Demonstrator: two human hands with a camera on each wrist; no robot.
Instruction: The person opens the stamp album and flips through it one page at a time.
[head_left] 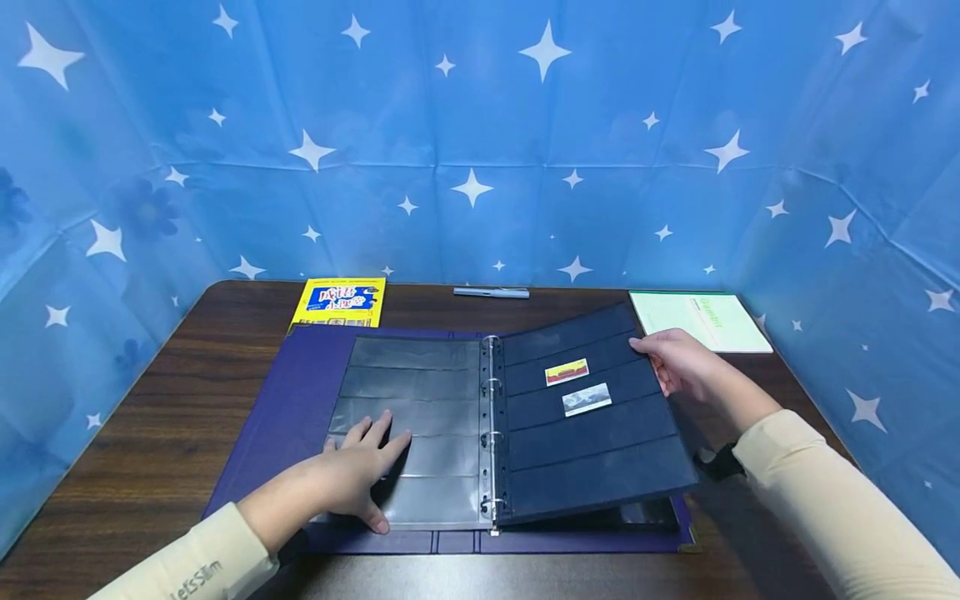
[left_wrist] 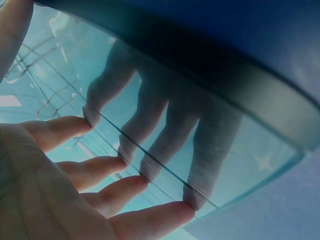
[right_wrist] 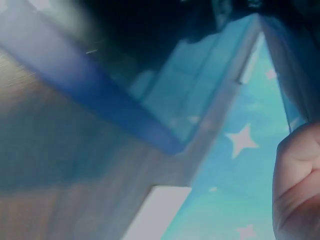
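A purple ring binder (head_left: pixel 262 433) lies spread on the table, its metal rings (head_left: pixel 492 454) running down the middle. My left hand (head_left: pixel 345 477) rests on the clear pocket page (head_left: pixel 423 379) at the left. In the left wrist view its fingertips (left_wrist: pixel 176 212) touch the shiny sheet, which mirrors them. A black stamp page (head_left: pixel 600 454) is lifted and tilted on the right side. My right hand (head_left: pixel 686 364) pinches that page's outer edge near the top. Two stamps sit in its pockets: a red-and-yellow stamp (head_left: pixel 567 372) and a grey stamp (head_left: pixel 587 400).
Behind the binder's left cover lies a yellow booklet (head_left: pixel 341 304). A silvery pen (head_left: pixel 491 292) lies at the table's back edge. A pale green notebook (head_left: pixel 705 323) is beyond my right hand. Blue star-patterned cloth (head_left: pixel 450 125) surrounds the wooden table (head_left: pixel 142 425).
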